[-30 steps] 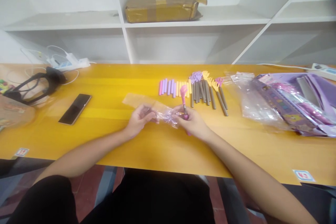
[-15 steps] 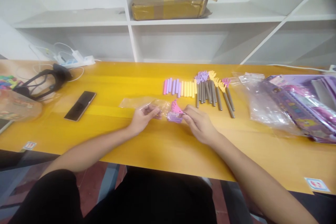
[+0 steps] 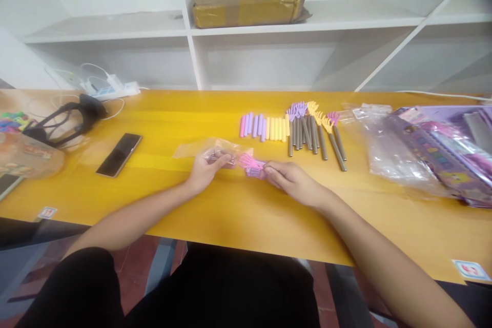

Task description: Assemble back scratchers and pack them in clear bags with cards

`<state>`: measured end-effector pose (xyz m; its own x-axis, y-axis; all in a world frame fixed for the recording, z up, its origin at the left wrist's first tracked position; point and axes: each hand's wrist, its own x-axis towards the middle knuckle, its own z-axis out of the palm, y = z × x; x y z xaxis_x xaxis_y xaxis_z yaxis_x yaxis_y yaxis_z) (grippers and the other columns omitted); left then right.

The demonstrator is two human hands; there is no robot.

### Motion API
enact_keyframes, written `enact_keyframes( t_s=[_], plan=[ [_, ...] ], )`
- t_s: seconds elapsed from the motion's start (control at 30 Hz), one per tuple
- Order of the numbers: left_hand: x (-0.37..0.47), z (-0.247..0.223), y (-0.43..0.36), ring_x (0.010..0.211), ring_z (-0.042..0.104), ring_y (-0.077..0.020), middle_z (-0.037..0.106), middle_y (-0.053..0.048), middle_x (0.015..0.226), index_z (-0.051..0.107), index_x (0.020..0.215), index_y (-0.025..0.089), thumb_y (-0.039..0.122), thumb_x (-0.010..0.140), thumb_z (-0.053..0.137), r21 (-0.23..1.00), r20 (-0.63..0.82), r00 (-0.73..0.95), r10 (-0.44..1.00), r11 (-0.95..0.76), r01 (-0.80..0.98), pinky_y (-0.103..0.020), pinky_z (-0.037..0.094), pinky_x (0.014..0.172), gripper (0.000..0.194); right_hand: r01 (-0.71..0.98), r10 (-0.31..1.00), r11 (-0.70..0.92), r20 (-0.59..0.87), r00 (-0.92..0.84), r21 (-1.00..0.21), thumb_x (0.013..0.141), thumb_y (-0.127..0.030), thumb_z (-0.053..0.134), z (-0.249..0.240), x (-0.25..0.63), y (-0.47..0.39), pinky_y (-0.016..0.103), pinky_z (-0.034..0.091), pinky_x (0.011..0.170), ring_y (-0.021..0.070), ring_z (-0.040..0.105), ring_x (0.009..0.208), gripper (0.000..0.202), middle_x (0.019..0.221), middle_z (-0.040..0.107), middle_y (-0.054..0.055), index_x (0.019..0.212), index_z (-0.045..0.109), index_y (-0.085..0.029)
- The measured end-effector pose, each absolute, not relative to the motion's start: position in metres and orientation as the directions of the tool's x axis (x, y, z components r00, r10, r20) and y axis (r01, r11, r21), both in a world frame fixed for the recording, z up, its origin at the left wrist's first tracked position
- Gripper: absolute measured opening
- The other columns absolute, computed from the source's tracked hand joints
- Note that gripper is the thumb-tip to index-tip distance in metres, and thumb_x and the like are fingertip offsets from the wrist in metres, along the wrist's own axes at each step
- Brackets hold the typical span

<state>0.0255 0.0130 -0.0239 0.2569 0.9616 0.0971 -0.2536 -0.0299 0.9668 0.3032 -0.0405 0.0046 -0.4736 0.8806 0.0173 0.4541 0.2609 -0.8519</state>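
Observation:
My left hand (image 3: pixel 207 168) is closed on a clear plastic bag (image 3: pixel 196 148), which stretches out to its left and right. Between the fingers of my right hand (image 3: pixel 292 179) is a pink claw-shaped piece (image 3: pixel 248 160), its prongs pointing left at the bag's right end. Just below that piece lies a purple item (image 3: pixel 255 172), partly covered. Behind my hands are a row of pink and purple sticks (image 3: pixel 256 126), yellow sticks (image 3: pixel 275 128), and several grey rods (image 3: pixel 303 134) with purple and yellow claw-shaped heads.
A phone (image 3: pixel 119 155) and black headphones (image 3: pixel 73 115) lie at the left, near a tub (image 3: pixel 34 156). At the right are clear plastic packaging (image 3: pixel 395 151) and a purple box (image 3: pixel 442 148). A cardboard box (image 3: pixel 249 4) sits on the shelf behind.
The pink piece has turned from upward to leftward and now meets the bag. My left hand has shifted slightly left, and my right hand has moved slightly right.

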Motion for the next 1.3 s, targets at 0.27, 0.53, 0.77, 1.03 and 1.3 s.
enact_keyframes(
  t_s=[0.27,0.53,0.77,1.03,1.3],
  plan=[
    [0.026,-0.029,0.010,0.090,0.081,-0.0244,0.083,-0.008,0.097,0.075,0.087,0.015,0.050,0.077,0.096,0.966,0.002,0.356,0.935,0.090,-0.244,-0.040,0.071,0.083,0.041,0.432,0.863,0.350,0.106,-0.494,-0.831,0.115,-0.056,0.040,0.006,0.298,-0.040,0.027,0.042,0.065,0.0132,0.052,0.064,0.049,0.072,0.057,-0.001,0.083,0.055,-0.022],
    [0.026,-0.025,0.010,0.079,0.082,-0.0233,0.081,-0.007,0.085,0.077,0.085,0.012,0.045,0.075,0.099,0.948,-0.054,0.448,0.893,0.186,-0.257,-0.038,0.071,0.077,0.041,0.460,0.858,0.414,0.167,-0.487,-0.786,0.115,-0.051,0.043,0.005,0.300,-0.038,0.028,0.045,0.071,0.0149,0.060,0.069,0.044,0.076,0.064,0.001,0.091,0.066,-0.022],
    [0.025,-0.020,0.012,0.078,0.081,-0.0220,0.081,-0.012,0.084,0.080,0.085,0.010,0.051,0.075,0.099,0.915,-0.118,0.553,0.825,0.306,-0.262,-0.035,0.070,0.077,0.046,0.493,0.866,0.443,0.213,-0.453,-0.749,0.114,-0.048,0.047,0.006,0.308,-0.035,0.029,0.049,0.076,0.0168,0.066,0.075,0.037,0.082,0.071,0.003,0.100,0.068,-0.022],
    [0.027,-0.022,0.009,0.078,0.081,-0.0216,0.081,-0.010,0.083,0.078,0.088,0.011,0.045,0.074,0.100,0.916,-0.124,0.562,0.818,0.312,-0.252,-0.036,0.070,0.076,0.043,0.451,0.897,0.352,0.158,-0.413,-0.820,0.111,-0.049,0.052,0.001,0.303,-0.038,0.032,0.052,0.078,0.0189,0.070,0.078,0.034,0.082,0.074,0.002,0.129,0.062,-0.022],
    [0.029,-0.025,0.005,0.083,0.081,-0.0226,0.083,-0.010,0.091,0.080,0.098,0.012,0.042,0.077,0.098,0.963,-0.105,0.540,0.835,0.221,-0.153,-0.037,0.070,0.081,0.040,0.453,0.912,0.268,0.071,-0.405,-0.851,0.109,-0.051,0.055,-0.003,0.294,-0.040,0.033,0.052,0.076,0.0198,0.071,0.078,0.046,0.089,0.078,0.003,0.144,0.055,-0.021]
  ],
)
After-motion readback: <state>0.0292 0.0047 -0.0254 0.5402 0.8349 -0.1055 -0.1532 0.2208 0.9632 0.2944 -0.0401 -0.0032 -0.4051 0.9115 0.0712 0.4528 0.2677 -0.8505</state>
